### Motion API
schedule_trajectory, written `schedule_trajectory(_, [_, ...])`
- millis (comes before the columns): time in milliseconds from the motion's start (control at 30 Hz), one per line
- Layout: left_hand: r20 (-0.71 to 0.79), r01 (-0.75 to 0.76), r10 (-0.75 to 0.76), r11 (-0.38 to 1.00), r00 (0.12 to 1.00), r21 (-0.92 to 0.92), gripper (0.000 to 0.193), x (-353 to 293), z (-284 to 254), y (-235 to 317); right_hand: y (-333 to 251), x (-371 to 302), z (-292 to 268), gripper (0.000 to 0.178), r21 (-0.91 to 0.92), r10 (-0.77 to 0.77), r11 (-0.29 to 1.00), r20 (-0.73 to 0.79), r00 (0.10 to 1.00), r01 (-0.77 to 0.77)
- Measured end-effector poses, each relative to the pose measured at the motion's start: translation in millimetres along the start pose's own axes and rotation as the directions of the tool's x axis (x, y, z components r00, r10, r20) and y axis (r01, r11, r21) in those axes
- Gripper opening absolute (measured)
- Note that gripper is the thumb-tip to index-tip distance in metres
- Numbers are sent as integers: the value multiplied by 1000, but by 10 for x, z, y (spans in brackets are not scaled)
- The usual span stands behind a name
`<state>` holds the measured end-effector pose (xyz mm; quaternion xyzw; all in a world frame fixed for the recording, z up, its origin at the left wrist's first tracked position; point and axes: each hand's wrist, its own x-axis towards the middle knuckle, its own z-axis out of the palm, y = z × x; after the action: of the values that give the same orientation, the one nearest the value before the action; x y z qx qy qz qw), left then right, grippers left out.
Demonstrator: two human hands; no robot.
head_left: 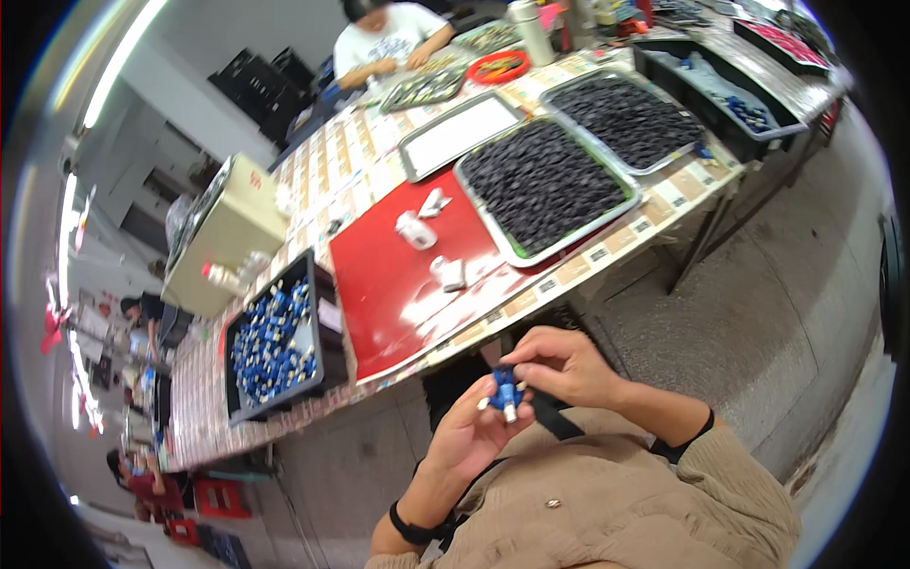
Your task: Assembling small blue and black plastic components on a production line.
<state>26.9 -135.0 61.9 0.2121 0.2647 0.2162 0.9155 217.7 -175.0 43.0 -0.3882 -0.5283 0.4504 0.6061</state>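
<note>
Above my lap, my left hand point(466, 431) is closed around a cluster of small blue pieces with white ends point(507, 389), which look like little plastic figures. My right hand point(567, 368) pinches at the top of this cluster, thumb and forefinger pressed close together. Something dark shows by those fingertips, too small to name. Before me on the table, a black bin point(334, 365) holds many similar blue-and-white pieces. Two metal trays carry heaps of small black pieces: a nearer one point(517, 260) and a farther one point(654, 171).
A red sheet point(379, 284) covers part of the table, with a small white bottle point(415, 230) on it. Behind lies a white-bottomed tray point(460, 137). Another black bin point(773, 135) stands at the right. Across the table sits a person point(389, 43), hands at work.
</note>
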Motion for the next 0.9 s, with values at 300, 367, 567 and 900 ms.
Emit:
schedule_trajectory(300, [-33,20,-20,1000,999,5,31,115,47,-57,-3,-89,-182,36,-117,-39,991,162,986,59])
schedule_trajectory(367, [-38,36,-35,999,999,21,31,140,72,-65,46,-121,-213,38,-95,-35,994,146,989,49])
schedule_trajectory(567, [58,102,-106,993,993,54,27,249,16,-101,168,-89,-332,25,199,111,967,243,964,-161])
schedule_trajectory(900, [-104,38,-16,974,994,221,30,198,-221,156,-456,307,-2563,21,-199,-263,964,-818,512,177])
